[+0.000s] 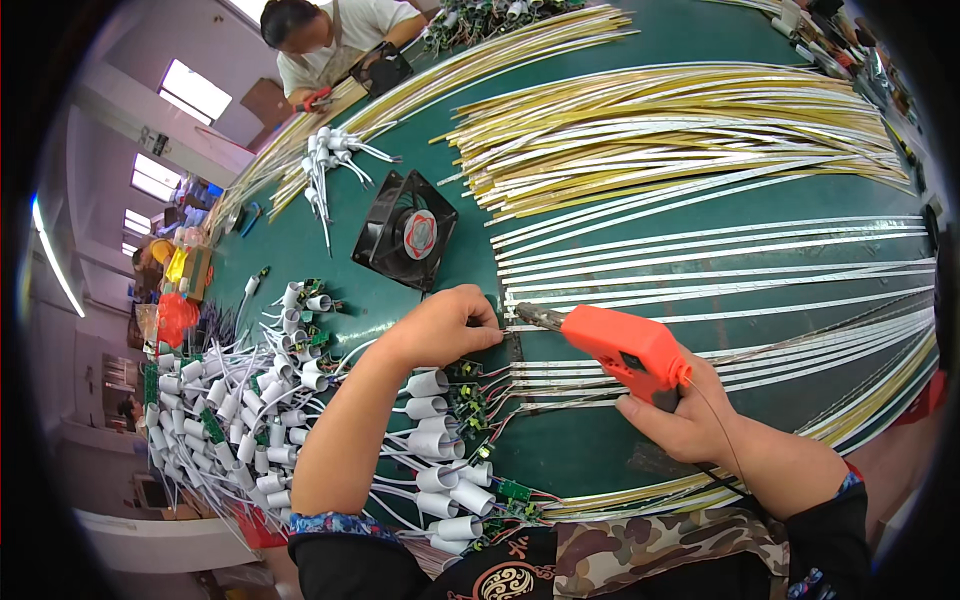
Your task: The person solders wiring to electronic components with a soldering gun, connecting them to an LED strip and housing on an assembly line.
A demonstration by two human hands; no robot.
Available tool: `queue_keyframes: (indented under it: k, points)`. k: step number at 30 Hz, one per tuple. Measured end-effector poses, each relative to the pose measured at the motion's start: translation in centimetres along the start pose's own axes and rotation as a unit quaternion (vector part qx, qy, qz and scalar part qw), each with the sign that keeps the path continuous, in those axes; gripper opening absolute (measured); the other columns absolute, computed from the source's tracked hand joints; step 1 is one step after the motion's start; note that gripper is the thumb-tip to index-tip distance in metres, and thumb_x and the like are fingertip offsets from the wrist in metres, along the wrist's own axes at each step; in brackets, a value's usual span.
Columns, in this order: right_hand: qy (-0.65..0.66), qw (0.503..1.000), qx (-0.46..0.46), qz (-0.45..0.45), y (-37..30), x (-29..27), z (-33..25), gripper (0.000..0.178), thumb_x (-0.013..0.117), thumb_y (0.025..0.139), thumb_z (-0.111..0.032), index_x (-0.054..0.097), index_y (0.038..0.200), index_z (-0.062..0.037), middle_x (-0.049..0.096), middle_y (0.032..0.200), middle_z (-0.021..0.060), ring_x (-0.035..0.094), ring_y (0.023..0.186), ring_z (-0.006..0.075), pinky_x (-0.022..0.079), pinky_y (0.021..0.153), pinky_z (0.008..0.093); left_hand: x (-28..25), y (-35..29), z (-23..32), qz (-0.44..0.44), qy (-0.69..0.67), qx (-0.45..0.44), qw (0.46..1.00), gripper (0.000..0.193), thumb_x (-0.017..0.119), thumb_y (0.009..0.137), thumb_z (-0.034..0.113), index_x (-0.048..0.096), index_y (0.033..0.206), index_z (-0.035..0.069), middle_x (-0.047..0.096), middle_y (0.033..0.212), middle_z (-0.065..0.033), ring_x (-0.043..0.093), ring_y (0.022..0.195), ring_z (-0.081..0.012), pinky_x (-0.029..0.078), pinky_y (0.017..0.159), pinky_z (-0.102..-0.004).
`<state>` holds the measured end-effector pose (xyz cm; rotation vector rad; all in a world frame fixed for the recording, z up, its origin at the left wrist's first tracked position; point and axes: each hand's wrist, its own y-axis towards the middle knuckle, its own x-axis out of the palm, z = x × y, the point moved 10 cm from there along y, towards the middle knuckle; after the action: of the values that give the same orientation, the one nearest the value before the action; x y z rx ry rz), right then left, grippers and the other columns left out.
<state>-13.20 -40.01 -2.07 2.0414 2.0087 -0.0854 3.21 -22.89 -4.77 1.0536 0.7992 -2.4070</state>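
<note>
One red-orange soldering gun [622, 348] is in the right hand [690, 410], whose grip is wrapped around its handle at mid tabletop [600, 470]. Its metal nose points left, probably so that the hot end stays clear of both palms and meets the strip ends directly. The left hand [450, 325] has thumb and forefinger drawn together just beside that nose, close enough to steady something small; I cannot tell whether its grip pinches anything.

White LED strips [700, 238] run from mid tabletop toward its right edge, their left ends roughly lined up and spaced apart, presumably so each end can be reached singly. White end caps [435, 443] with green circuit boards [515, 490] lie left of those ends, toward the near edge, seemingly to let their short wires reach. An axial fan [420, 235] stands just beyond the left hand, perhaps to move fumes away.

Counted: one soldering gun; two fans, the second fan [382, 70] being beside a co-worker [340, 50] at the far edge, who has one red-handled hand tool [316, 98]. Spread strips number over ten; the near group of caps, about eight or nine. The cap heap [230, 425] along the left edge and the yellow-and-white strip bundle [680, 130] toward the far right corner overlap too much to count.
</note>
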Motion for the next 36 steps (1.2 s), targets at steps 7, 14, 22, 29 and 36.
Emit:
queue_keyframes:
  k: [7,14,22,29,36]
  points:
    - [0.003,0.999,0.031,-0.017,0.0,0.4,0.2,0.054,0.072,0.081,-0.018,0.051,0.128,-0.0021,0.066,0.096,0.0134,0.065,0.083,0.0273,0.050,0.077,0.0354,0.1,0.5,-1.6,-0.014,-0.069,-0.140,0.988,0.017,0.074,0.078,0.017,0.067,0.081,0.001,0.056,0.082,-0.0051,0.057,0.065,-0.0143,0.048,0.051,-0.0306]
    - [0.024,1.000,0.013,-0.001,0.1,0.7,0.9,0.053,0.072,0.081,-0.017,0.051,0.128,-0.0018,0.066,0.098,0.0138,0.065,0.085,0.0273,0.050,0.079,0.0350,0.4,1.0,-1.5,-0.037,-0.065,-0.145,0.987,0.015,0.073,0.075,0.014,0.065,0.076,0.001,0.056,0.080,-0.0047,0.055,0.057,-0.0135,0.045,0.041,-0.0308]
    - [-0.011,1.000,0.011,-0.021,0.2,1.1,0.6,0.052,0.072,0.081,-0.017,0.052,0.127,-0.0020,0.066,0.100,0.0143,0.066,0.087,0.0281,0.051,0.080,0.0354,0.4,1.0,-1.5,-0.039,-0.072,-0.152,0.985,0.015,0.074,0.074,0.013,0.065,0.074,0.001,0.056,0.075,-0.0039,0.054,0.058,-0.0134,0.045,0.046,-0.0305]
    - [-0.033,0.998,0.016,-0.042,0.0,1.3,0.6,0.050,0.071,0.082,-0.017,0.053,0.126,-0.0021,0.066,0.099,0.0146,0.066,0.088,0.0299,0.051,0.081,0.0363,0.4,1.3,-1.5,-0.039,-0.043,-0.145,0.988,0.016,0.074,0.072,0.013,0.064,0.073,0.001,0.057,0.072,-0.0039,0.055,0.064,-0.0135,0.045,0.056,-0.0308]
    - [-0.044,0.998,0.020,-0.043,0.0,1.3,0.3,0.050,0.071,0.082,-0.017,0.054,0.127,-0.0027,0.066,0.096,0.0134,0.066,0.084,0.0282,0.051,0.079,0.0359,0.4,1.2,-1.5,-0.046,-0.051,-0.161,0.985,0.015,0.073,0.071,0.014,0.064,0.072,0.002,0.057,0.070,-0.0036,0.053,0.057,-0.0134,0.045,0.048,-0.0311]
